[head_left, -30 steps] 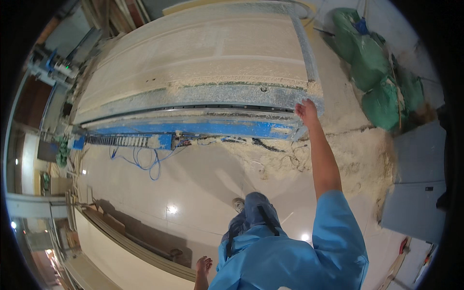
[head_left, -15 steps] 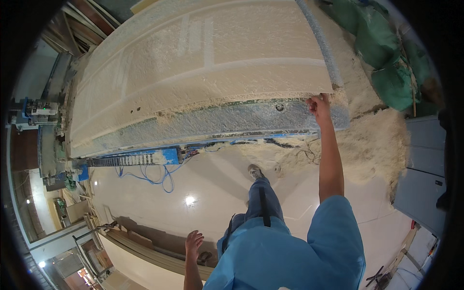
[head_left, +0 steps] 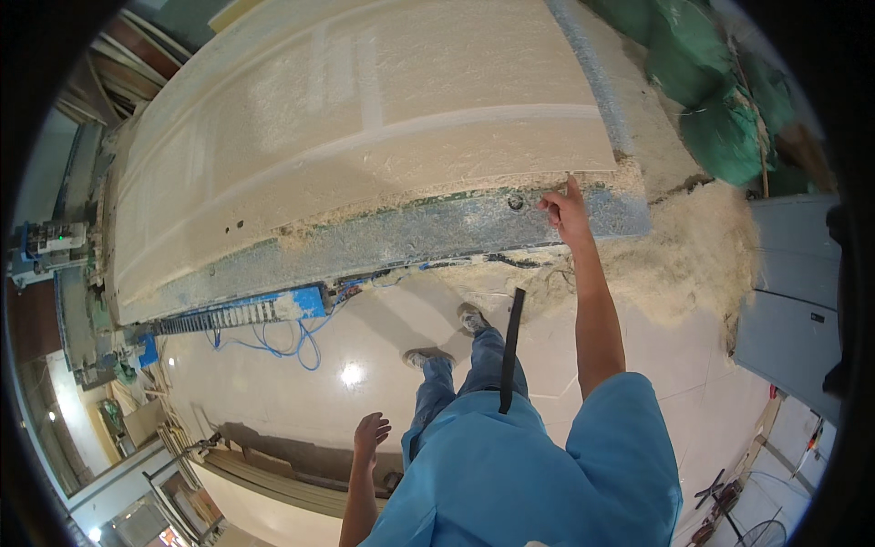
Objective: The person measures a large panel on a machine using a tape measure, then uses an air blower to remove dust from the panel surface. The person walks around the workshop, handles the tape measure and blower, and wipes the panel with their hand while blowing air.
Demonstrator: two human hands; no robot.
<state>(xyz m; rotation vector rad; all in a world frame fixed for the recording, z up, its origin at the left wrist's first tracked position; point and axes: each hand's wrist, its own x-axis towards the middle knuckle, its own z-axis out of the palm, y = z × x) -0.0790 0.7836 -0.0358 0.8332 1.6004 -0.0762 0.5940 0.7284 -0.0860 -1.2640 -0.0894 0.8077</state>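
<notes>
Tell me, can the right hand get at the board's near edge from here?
Probably yes: the right hand has its index finger stretched to about that edge of the board, and only loose sawdust seems to lie along it. Whether the fingertip touches, I can't tell.

A large pale board covers most of the worktop, leaving a grey, scuffed strip bare along the board's near edge and another along its right end. Crumbly sawdust gathers on the worktop just beside the board's near edge, and fine shavings are scattered over the board itself, with paler bands crossing it. The floor in front of the board is light, glossy tile. On it, a broad sawdust heap spreads out past the board's near right corner, and bulky green sacks slump beyond its right end.
</notes>
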